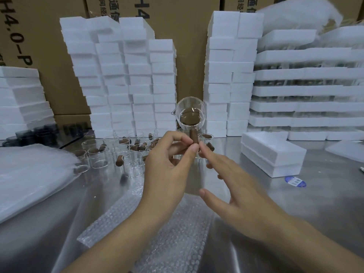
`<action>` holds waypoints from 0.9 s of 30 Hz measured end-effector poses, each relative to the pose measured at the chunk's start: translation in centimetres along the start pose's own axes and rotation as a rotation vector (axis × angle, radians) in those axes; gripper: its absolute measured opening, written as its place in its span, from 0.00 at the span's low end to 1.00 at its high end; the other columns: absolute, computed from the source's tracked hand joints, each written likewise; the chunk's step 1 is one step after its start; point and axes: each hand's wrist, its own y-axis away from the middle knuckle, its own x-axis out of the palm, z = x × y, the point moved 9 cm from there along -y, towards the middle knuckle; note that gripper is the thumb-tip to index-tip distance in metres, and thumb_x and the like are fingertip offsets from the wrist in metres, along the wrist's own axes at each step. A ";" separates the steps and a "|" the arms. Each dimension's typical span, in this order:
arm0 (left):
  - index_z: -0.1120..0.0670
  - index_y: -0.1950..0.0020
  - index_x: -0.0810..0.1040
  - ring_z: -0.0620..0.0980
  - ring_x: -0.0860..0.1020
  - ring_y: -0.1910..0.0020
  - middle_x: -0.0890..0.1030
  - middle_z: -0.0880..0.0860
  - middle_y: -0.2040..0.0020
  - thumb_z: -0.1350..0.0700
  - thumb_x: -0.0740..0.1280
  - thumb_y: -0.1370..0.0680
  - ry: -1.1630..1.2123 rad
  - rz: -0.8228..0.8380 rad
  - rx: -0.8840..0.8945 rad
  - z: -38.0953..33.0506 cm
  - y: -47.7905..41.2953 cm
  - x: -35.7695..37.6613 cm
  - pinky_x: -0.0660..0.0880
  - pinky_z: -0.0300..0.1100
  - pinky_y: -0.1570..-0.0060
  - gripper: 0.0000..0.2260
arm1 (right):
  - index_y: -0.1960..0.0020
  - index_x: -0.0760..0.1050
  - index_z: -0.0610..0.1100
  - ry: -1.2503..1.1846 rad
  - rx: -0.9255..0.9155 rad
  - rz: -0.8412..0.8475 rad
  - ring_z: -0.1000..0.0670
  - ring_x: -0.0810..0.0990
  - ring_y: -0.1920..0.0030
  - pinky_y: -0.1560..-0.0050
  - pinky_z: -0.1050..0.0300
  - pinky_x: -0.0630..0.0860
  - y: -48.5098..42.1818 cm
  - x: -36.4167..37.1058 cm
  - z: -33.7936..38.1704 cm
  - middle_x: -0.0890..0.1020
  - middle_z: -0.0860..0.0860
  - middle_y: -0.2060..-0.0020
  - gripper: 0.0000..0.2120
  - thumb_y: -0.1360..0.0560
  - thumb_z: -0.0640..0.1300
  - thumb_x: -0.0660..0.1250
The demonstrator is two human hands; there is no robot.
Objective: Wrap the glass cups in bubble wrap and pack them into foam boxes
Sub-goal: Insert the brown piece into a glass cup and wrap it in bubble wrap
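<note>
A person's left hand [169, 160] pinches the brown handle [194, 135] of a glass cup [190, 115] between thumb and fingertips. It holds the cup in the air, with the mouth turned toward the camera and a small spout on its rim. The right hand [232, 178] is open with its fingers straight, and its forefinger reaches toward the handle. The hand is blurred, so whether it touches cannot be told.

Both hands hang above a bubble wrap sheet [157, 223] that lies flat on a steel table [295, 203]. The cup is above the sheet's far edge and does not touch it.

Beyond the sheet stands a cluster of unwrapped cups [110, 152] of the same kind. To the sheet's right, near it, sits a closed foam box [272, 154]. To its left is a pile of white wrapping [29, 174]. Far behind it, foam stacks [128, 75] rise against cardboard cartons [183, 46].

This looks like the start of wrapping one cup: it is picked and lifted but not yet laid down. The next move probably calls for setting it on its side at the sheet's edge, then rolling the sheet around it, with the handle covered.
</note>
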 end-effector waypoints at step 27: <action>0.52 0.49 0.88 0.45 0.86 0.58 0.89 0.51 0.55 0.55 0.85 0.33 0.107 -0.101 -0.309 3.2 -0.3 -1.2 0.78 0.37 0.58 0.14 | 0.22 0.65 0.66 -0.247 0.105 -0.092 0.58 0.75 0.32 0.39 0.63 0.75 -0.1 -0.3 -0.5 0.73 0.66 0.31 0.28 0.19 0.57 0.69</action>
